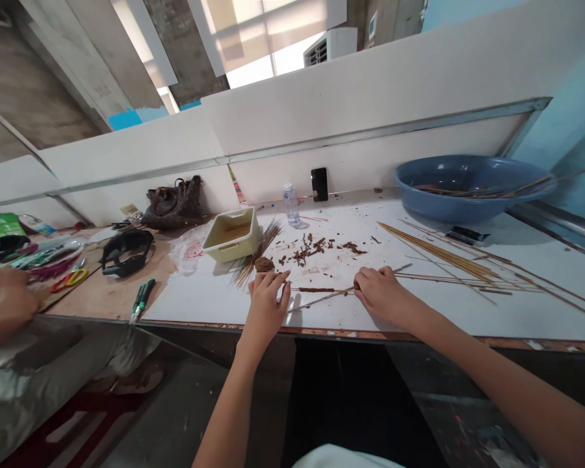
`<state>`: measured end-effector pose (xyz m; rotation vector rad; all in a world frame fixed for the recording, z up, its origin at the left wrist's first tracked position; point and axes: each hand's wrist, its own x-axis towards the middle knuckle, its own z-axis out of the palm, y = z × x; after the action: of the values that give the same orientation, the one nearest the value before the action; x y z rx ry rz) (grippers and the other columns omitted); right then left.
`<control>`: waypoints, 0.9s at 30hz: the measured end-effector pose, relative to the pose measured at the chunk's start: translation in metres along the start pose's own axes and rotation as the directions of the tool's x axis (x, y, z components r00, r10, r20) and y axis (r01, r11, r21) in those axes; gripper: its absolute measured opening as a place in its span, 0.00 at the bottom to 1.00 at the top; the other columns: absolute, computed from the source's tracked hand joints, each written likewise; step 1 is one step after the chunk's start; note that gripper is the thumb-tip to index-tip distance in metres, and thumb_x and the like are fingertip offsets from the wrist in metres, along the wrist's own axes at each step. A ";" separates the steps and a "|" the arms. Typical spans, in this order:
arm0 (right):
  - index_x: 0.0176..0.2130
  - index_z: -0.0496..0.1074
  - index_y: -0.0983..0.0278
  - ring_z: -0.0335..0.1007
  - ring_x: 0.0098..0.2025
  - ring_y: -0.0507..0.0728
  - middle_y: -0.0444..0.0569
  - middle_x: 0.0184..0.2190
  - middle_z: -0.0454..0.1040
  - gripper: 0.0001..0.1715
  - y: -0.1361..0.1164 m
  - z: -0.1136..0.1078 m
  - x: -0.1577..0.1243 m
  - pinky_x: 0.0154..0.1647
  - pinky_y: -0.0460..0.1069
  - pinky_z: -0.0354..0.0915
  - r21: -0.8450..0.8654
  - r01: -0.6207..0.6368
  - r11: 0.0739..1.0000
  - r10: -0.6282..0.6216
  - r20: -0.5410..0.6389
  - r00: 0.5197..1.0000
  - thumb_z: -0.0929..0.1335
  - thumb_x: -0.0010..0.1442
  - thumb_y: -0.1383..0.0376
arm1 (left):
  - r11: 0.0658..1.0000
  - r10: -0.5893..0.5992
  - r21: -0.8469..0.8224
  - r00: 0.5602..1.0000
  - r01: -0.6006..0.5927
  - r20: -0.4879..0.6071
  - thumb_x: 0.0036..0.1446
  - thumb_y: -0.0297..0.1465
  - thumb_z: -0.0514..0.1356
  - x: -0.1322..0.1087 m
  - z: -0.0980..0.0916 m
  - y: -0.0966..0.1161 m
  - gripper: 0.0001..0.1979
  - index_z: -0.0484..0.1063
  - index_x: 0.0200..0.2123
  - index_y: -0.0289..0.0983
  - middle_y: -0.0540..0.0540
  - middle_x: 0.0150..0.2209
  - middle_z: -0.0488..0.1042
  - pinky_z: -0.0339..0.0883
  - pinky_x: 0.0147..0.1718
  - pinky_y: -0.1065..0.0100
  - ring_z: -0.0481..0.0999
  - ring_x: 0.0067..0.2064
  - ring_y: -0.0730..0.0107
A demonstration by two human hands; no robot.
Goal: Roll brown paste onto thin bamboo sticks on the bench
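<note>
The person sits at a long table (97,299) covered with a white paper sheet (214,302), and both bare hands work near its near edge. The right hand (383,292) lies at the middle of the sheet, and its curled fingers (363,284) close narrowly on a thin pale wooden stick (322,299), which runs toward the left hand. The left hand (268,302) is just beside the stick's near end, with its fingers bent a little; it is not possible to tell if they hold anything. A thin dark brown strip (314,289) lies between the hands, and a round brown lump (264,264) sits just past the left fingers. Many small brown chips (312,250) are already scattered on the sheet. To the right lies a loose group of long golden sticks (443,257), and more sticks rest inside a wide blue plastic basin (468,188). A fan of thin brown sticks (256,253) leans beside a cream plastic tray (231,234). At far left, a co-worker's hand (7,299) rests near red and yellow scissors (68,279).
</note>
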<state>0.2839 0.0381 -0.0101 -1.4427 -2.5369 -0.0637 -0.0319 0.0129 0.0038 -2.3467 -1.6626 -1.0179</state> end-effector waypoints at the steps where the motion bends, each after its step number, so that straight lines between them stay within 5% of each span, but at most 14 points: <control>1: 0.42 0.71 0.63 0.73 0.43 0.62 0.55 0.44 0.79 0.07 0.001 0.001 0.000 0.49 0.58 0.53 -0.004 0.011 1.000 -0.011 -0.014 1.000 0.65 0.72 0.73 | 1.000 -0.012 0.001 1.000 0.012 0.021 0.78 0.33 0.57 -0.002 0.001 0.000 0.16 0.80 0.61 0.42 0.41 0.51 0.83 0.65 0.57 0.51 0.75 0.56 0.52; 9: 0.42 0.64 0.59 0.72 0.39 0.61 0.48 0.39 0.77 0.24 0.005 -0.010 -0.002 0.44 0.53 0.55 0.127 -0.021 0.992 0.024 -0.020 1.000 0.65 0.52 0.84 | 0.998 -0.070 0.003 0.996 0.070 0.051 0.76 0.32 0.58 -0.011 0.016 -0.004 0.18 0.79 0.63 0.42 0.38 0.58 0.80 0.68 0.61 0.45 0.72 0.59 0.49; 15: 0.44 0.66 0.58 0.74 0.37 0.62 0.49 0.34 0.76 0.17 0.019 -0.031 0.003 0.40 0.52 0.58 0.242 -0.090 0.966 0.106 -0.055 0.993 0.62 0.65 0.80 | 1.000 -0.018 0.020 0.994 0.016 0.106 0.75 0.38 0.64 -0.017 0.012 0.005 0.26 0.69 0.72 0.47 0.36 0.68 0.70 0.62 0.68 0.40 0.64 0.70 0.43; 19: 0.51 0.71 0.60 0.77 0.41 0.63 0.54 0.39 0.81 0.11 0.055 -0.037 0.008 0.42 0.52 0.62 0.286 -0.113 0.952 0.138 -0.070 0.988 0.60 0.77 0.66 | 1.000 0.001 -0.001 0.987 0.000 0.160 0.66 0.40 0.74 -0.018 0.007 0.001 0.49 0.50 0.81 0.50 0.35 0.72 0.65 0.58 0.71 0.40 0.61 0.73 0.41; 22: 0.49 0.74 0.63 0.78 0.45 0.65 0.62 0.45 0.83 0.17 0.091 -0.040 0.010 0.46 0.54 0.63 0.238 -0.238 0.941 0.247 -0.007 0.969 0.62 0.80 0.57 | 1.000 -0.005 0.006 0.986 0.004 0.167 0.62 0.39 0.76 -0.015 0.007 -0.008 0.55 0.47 0.81 0.50 0.35 0.72 0.65 0.58 0.71 0.40 0.62 0.73 0.40; 27: 0.53 0.79 0.70 0.79 0.49 0.72 0.72 0.49 0.83 0.29 0.145 -0.034 0.007 0.45 0.57 0.61 0.030 -0.534 0.845 0.529 0.105 0.842 0.66 0.77 0.47 | 0.999 -0.018 0.052 0.988 0.010 0.152 0.58 0.37 0.78 -0.010 0.010 -0.015 0.61 0.43 0.82 0.51 0.36 0.72 0.66 0.55 0.72 0.39 0.63 0.72 0.39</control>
<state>0.4104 0.1141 0.0144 -2.1097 -2.0802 0.1729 -0.0418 0.0148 -0.0142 -2.4381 -1.7356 -0.8057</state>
